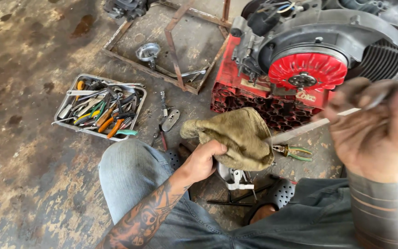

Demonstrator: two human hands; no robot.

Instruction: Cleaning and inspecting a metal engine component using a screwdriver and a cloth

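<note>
The left hand (204, 159) is reaching forward from the lower middle of the view, its fingers curling shut around a bundle it is gripping, thumb on top. Its bare forearm, covered in dark tattoos, is rising at a slant from the bottom edge and crossing over the left knee in grey-blue jeans. The right hand (377, 131) is lifting high on the right, close to the camera and blurred, fingers closing in a fist on a thin shaft. Its wrist is wearing a striped brown sleeve.
</note>
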